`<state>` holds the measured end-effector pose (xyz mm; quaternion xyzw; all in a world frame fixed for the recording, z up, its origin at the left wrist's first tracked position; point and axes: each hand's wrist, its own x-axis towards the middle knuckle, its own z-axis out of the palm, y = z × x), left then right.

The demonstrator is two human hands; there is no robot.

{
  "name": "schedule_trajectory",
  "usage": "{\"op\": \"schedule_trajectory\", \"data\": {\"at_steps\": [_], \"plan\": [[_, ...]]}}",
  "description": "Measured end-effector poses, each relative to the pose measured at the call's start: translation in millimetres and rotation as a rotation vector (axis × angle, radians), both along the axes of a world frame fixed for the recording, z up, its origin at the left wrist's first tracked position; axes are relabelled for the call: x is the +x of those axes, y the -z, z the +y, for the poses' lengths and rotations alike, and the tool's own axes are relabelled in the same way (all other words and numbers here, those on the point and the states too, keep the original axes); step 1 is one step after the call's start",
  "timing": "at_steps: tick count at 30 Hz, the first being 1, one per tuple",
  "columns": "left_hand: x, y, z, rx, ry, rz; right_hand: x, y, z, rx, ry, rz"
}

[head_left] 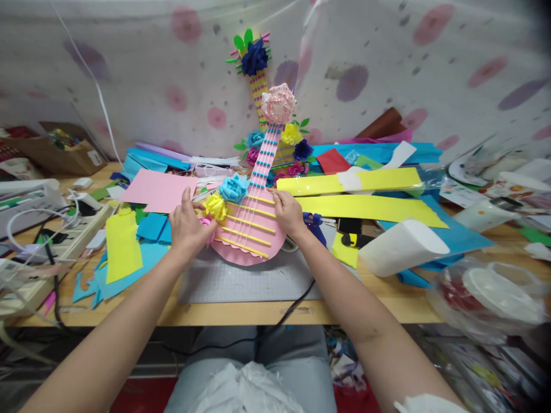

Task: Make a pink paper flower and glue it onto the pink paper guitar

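A pink craft-paper guitar leans upright, tilted back, over the grey cutting mat. White strings run up its neck, blue strips cross the neck, yellow strips cross the body, and a pink-and-white rosette tops it. My left hand is at the body's left edge, thumb against a pink paper flower, index finger raised; its other fingers are partly hidden. Beside that are a yellow paper flower and a light-blue paper flower. My right hand grips the body's right edge.
Behind stands another flowered craft instrument against the curtain. The cutting mat lies in front. Yellow paper strips, a blue glue gun and a white roll are at right. Pink sheet, blue scraps and a power strip are at left.
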<state>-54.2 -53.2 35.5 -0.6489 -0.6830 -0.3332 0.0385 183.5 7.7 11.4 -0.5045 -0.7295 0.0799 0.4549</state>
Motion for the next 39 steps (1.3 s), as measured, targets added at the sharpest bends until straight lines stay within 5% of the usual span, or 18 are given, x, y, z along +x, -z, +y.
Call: {"op": "schedule_trajectory", "data": {"at_steps": [15,21,39], "plan": [[-25.1,-5.1,8.5,-0.072,0.240,-0.109,0.5,0.4,1.6,-0.008,-0.002,-0.020],[-26.8,-8.1,9.8,-0.087,0.254,0.062,0.2,0.4,1.7,0.002,-0.007,-0.019],[-27.4,-8.2,10.1,-0.093,0.248,0.090,0.4,3.1,3.6,0.006,0.011,-0.009]]}}
